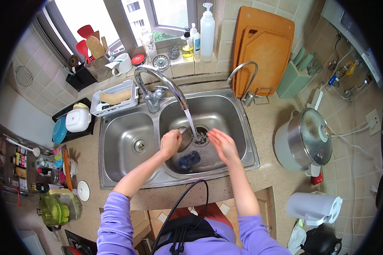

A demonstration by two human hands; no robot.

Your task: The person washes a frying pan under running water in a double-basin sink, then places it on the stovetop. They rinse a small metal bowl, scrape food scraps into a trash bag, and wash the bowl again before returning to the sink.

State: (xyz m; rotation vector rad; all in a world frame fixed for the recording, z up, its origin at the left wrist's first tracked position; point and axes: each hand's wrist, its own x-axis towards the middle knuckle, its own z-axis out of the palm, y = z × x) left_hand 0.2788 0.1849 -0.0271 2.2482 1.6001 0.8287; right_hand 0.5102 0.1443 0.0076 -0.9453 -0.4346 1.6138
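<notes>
Over the right basin of a steel double sink (226,111), my left hand (171,143) grips a small round metal vessel (186,140), tilted beside the running water. The fingers partly hide it, so its exact kind is unclear. My right hand (222,145) is held flat to the right of the stream, fingers stretched out and nothing in it. Water (190,122) falls from the chrome faucet (175,87) towards the drain (201,134), where it splashes. A dark blue cloth or sponge (189,160) lies on the basin floor below my hands.
Left of the faucet stands a white rack (115,98) holding a loofah. Behind are bottles (206,38) on the ledge, a small curved tap (247,76) and orange cutting boards (265,54). A lidded steamer pot (303,140) stands right. A black cable (178,204) loops before me.
</notes>
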